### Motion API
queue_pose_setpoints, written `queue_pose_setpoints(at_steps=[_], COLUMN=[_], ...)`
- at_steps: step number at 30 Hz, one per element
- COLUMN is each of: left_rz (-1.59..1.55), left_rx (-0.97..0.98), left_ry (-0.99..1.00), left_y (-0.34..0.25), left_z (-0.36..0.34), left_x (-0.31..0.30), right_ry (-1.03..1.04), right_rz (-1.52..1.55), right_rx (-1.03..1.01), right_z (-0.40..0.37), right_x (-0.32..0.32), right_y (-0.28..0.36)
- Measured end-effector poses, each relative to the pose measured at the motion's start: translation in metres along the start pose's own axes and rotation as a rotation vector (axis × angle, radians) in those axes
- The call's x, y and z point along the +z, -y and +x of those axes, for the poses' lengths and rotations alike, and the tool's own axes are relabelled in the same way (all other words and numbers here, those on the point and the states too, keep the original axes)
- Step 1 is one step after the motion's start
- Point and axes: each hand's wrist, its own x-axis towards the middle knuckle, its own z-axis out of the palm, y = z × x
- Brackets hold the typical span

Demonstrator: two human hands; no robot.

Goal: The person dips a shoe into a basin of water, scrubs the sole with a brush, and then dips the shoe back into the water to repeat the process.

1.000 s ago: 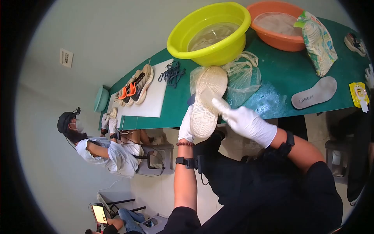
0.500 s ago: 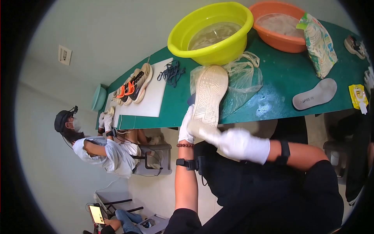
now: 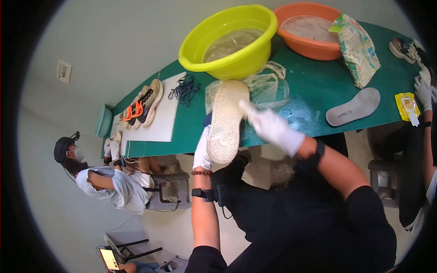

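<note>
The shoe (image 3: pixel 225 123) is held up over the table's near edge, its pale sole facing me and its far end reaching toward the yellow-green basin (image 3: pixel 246 61). My left hand (image 3: pixel 202 150) holds it from behind; the fingers are hidden, so I cannot tell how they are spread. My right hand (image 3: pixel 275 129) is closed round the brush (image 3: pixel 248 110), blurred at the sole's right side. The brush has just moved up from the sole's near end, so the tread there is now in view; whether it touches the sole, I cannot tell.

Behind the shoe, a clear bag (image 3: pixel 268 88) lies on the table (image 3: pixel 309 75). The basin stands at the far edge, beside the orange basin (image 3: pixel 305 49) and a printed bag (image 3: pixel 359 52). Toward the right end, near the near edge, lie an insole (image 3: pixel 353 108) and a yellow packet (image 3: pixel 406 107). To the left are laces (image 3: pixel 184 90) and a white board (image 3: pixel 159 125) bearing other shoes (image 3: pixel 145 104).
</note>
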Motion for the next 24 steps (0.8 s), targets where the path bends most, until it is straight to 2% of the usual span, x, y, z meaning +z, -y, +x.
queue_pose_setpoints(at_steps=[1, 2, 4, 5, 6, 7, 8, 9, 11, 12, 14, 15, 17, 18, 19, 21, 23, 24], left_rz=[0.121, 0.244, 0.17, 0.211, 0.25, 0.286, 0.063, -0.159, -0.031, 0.039, 0.027, 0.025, 0.032, 0.025, 0.016, 0.02, -0.069, 0.045], left_rx=[0.067, 0.134, 0.106, 0.138, 0.162, 0.189, 0.105, 0.013, 0.058, 0.091, 0.09, 0.094, 0.105, 0.097, 0.086, 0.043, -0.004, 0.086], left_ry=[0.023, 0.045, -0.044, -0.083, -0.117, -0.133, -0.081, -0.039, -0.102, -0.144, -0.081, -0.047, -0.05, -0.062, -0.08, -0.065, -0.076, -0.091], left_y=[0.001, 0.004, 0.003, 0.003, 0.003, 0.001, -0.002, -0.001, -0.001, -0.001, 0.003, 0.0, -0.004, -0.005, -0.005, 0.0, -0.003, -0.002], left_z=[0.002, 0.006, -0.004, -0.013, -0.023, -0.022, -0.017, -0.015, -0.015, -0.017, -0.014, -0.011, -0.014, -0.013, -0.015, -0.013, -0.008, -0.007], left_x=[-0.009, -0.024, -0.01, -0.004, -0.003, 0.002, 0.013, 0.019, 0.011, 0.008, -0.002, -0.004, 0.01, 0.015, 0.015, -0.007, 0.003, 0.003], right_ry=[-0.088, -0.083, -0.082, 0.038, 0.159, 0.165, 0.138, 0.179, -0.095, -0.112, -0.15, -0.07, -0.349, 0.019, 0.072, -0.021, -0.029, -0.036], right_rz=[-0.033, -0.07, -0.144, -0.089, -0.09, -0.127, 0.032, -0.076, -0.108, -0.073, 0.012, 0.045, 0.062, -0.008, -0.068, 0.085, 0.076, 0.067], right_rx=[0.026, 0.019, 0.009, 0.017, -0.038, -0.235, -0.227, -0.124, -0.016, 0.01, 0.07, 0.051, -0.336, -0.076, 0.068, 0.284, 0.244, 0.223], right_z=[0.02, 0.016, 0.005, -0.023, -0.039, -0.049, -0.043, -0.021, 0.035, 0.045, 0.055, 0.035, 0.02, 0.019, 0.033, 0.055, 0.04, 0.03], right_x=[0.002, 0.001, 0.004, -0.001, 0.011, 0.012, 0.003, -0.015, 0.002, 0.007, 0.011, 0.001, 0.026, -0.007, -0.011, -0.015, -0.009, -0.007], right_y=[-0.022, -0.019, 0.009, 0.044, 0.06, 0.068, 0.071, 0.069, 0.02, 0.013, 0.007, 0.029, 0.027, 0.038, 0.021, -0.018, -0.012, -0.005])
